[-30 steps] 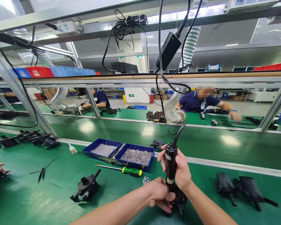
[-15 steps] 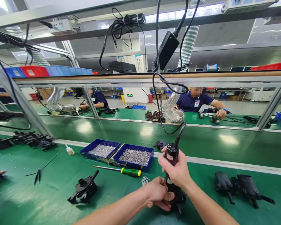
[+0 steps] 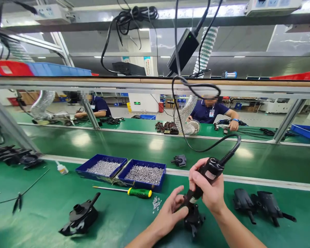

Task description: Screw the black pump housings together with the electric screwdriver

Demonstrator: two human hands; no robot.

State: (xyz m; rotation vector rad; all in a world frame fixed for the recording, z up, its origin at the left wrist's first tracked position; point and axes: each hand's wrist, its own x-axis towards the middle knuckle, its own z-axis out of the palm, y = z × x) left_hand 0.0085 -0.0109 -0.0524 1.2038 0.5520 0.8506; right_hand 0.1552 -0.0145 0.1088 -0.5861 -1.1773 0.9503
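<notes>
Watching feed from here. right hand [image 3: 209,191] wrapped tight round black electric screwdriver [image 3: 209,170]. Body tilted up to right, tip down on small black plastic part [image 3: 193,218], which sits on green surface [image 3: 119,220] right in front.

left hand [image 3: 170,210] half open, fingers spread, fingertips by driver tip. Looks like steadying to me.

cable [image 3: 228,153] loops up overhead, so slack stays off surface. loose screws [image 3: 156,203] just left of part, blue screw trays [image 3: 147,161] behind them, within easy reach. green-handled screwdriver [image 3: 139,193] lies in front of trays.
</notes>
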